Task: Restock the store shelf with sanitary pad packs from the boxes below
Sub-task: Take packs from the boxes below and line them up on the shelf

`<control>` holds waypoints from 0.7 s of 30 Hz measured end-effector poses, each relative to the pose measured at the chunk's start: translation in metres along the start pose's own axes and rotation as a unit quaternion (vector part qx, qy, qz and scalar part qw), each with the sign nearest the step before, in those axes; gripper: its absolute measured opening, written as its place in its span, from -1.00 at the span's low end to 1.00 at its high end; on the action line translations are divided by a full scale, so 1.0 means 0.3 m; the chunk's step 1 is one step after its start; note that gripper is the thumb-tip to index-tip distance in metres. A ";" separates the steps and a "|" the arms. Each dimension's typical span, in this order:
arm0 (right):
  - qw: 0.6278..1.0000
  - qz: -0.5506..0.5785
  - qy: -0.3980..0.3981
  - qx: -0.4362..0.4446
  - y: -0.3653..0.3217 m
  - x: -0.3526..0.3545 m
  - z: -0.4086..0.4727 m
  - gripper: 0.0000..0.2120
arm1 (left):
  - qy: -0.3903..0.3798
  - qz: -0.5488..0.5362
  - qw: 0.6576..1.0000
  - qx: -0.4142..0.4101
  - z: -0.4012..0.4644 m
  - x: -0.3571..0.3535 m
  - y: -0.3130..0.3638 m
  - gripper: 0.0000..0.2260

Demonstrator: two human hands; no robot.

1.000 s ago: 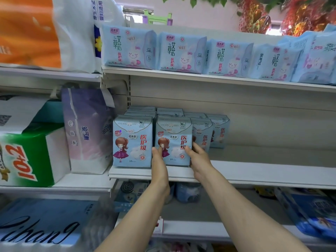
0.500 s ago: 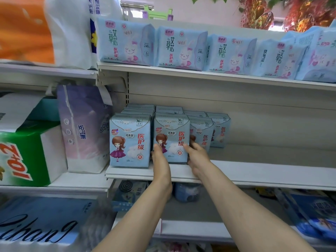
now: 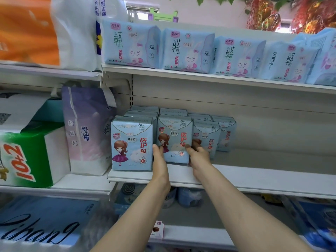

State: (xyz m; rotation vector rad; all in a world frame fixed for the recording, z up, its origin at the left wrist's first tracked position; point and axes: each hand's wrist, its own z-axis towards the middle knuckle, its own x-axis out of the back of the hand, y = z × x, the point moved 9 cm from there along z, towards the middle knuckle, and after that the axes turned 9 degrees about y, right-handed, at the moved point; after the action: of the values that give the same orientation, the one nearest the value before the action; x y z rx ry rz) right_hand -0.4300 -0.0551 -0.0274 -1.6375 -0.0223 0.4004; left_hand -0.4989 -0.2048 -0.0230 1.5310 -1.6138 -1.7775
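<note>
While both hands bracket it, the middle pad pack (image 3: 174, 140) stands upright on the middle shelf (image 3: 254, 176), just beside the front pack (image 3: 132, 143) on that pack's right and set slightly further back from the shelf edge.

Head view: the left hand (image 3: 160, 160) lies flat against the middle pad pack's left side, in the gap next to the front pack; the right hand (image 3: 199, 157) presses its right lower corner, with the fingers (image 3: 197, 142) reaching between it and the smaller pack (image 3: 206, 138) to its right. Each grip is a flat, open-fingered press, the pack clamped between the two palms, not pinched by either. Its long axis runs vertically, face toward the camera. Both hands are equally near, so the coming move likely turns on depth: whether the pack is slid level with the front pack. No boxes are identifiable.
</note>
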 end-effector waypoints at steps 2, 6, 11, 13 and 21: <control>1.000 0.010 0.004 0.002 0.006 -0.002 0.002 -0.68 | -0.001 -0.004 1.000 -0.004 -0.002 0.002 -0.005 -0.40; 1.000 0.014 0.011 0.006 0.005 -0.007 0.013 -0.71 | -0.016 -0.014 1.000 -0.008 -0.001 -0.015 -0.009 -0.41; 1.000 0.011 0.024 0.010 0.008 0.004 0.027 -0.70 | -0.013 -0.006 1.000 -0.008 0.024 -0.019 -0.008 -0.39; 0.999 0.005 0.051 0.011 0.007 0.026 0.038 -0.74 | -0.016 -0.002 1.000 -0.008 0.023 -0.024 -0.009 -0.40; 0.994 -0.042 0.103 0.003 -0.012 0.041 0.065 -0.85 | -0.009 0.005 1.000 0.021 0.013 -0.027 -0.015 -0.42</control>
State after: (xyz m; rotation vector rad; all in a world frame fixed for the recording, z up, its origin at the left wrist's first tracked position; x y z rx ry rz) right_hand -0.4229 -0.0330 -0.0280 -1.6587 0.0650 0.1651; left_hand -0.4970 -0.1950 -0.0236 1.5275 -1.6739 -1.7673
